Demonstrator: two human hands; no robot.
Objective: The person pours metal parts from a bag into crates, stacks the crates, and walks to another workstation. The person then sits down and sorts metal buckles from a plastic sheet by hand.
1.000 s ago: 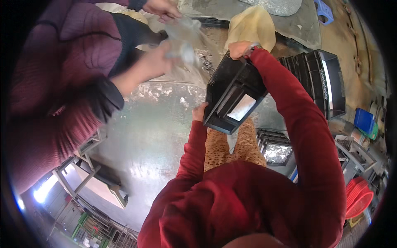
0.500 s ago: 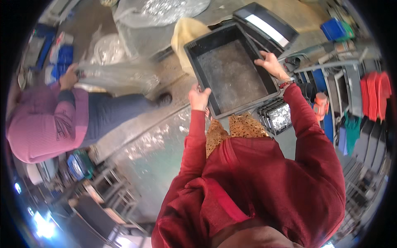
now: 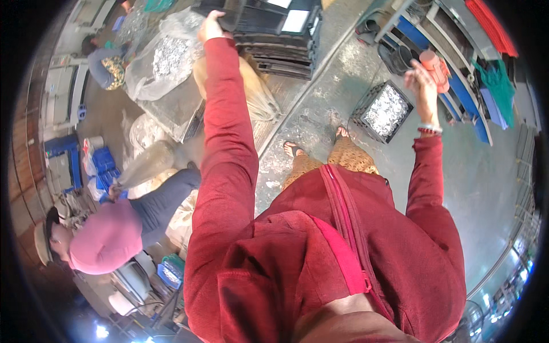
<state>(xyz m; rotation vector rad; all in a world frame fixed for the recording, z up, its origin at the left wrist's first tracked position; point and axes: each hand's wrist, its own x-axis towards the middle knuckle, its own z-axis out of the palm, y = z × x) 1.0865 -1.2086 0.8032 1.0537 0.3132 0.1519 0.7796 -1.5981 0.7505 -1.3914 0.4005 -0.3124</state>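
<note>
Left hand [image 3: 212,27] at black crates [image 3: 266,22] — cannot tell if clamped. Right hand [image 3: 422,84] — fingers apart, before orange container [image 3: 436,67].

Arms [image 3: 229,108] outstretched (hands [image 3: 423,88] well apart)

Clad in a deep red jacket [image 3: 286,251] with a bright pink-red zip band [image 3: 337,257], over ochre trousers [image 3: 350,158] speckled dark brown, and ringed at the wrist with a red-and-pale bracelet [image 3: 430,130]. Stacked in black: crates [image 3: 263,24] marked with white panels [image 3: 294,21]. Also in black, a lone crate [image 3: 363,124] full of glinting silver-white pieces [image 3: 387,110]. At right, an orange-red container [image 3: 437,74], blue shelf boards [image 3: 412,33], green cloth [image 3: 493,83] and bright red trays [image 3: 493,26]. At left, a pink top [image 3: 108,237] above dark blue-grey trousers [image 3: 166,197], near vivid blue bins [image 3: 104,163]; farther back, yellow-and-black patterned trousers [image 3: 116,73]. Beside the stack, a pale yellow sack [image 3: 257,86]; underfoot, a grey-green floor [image 3: 457,171].
</note>
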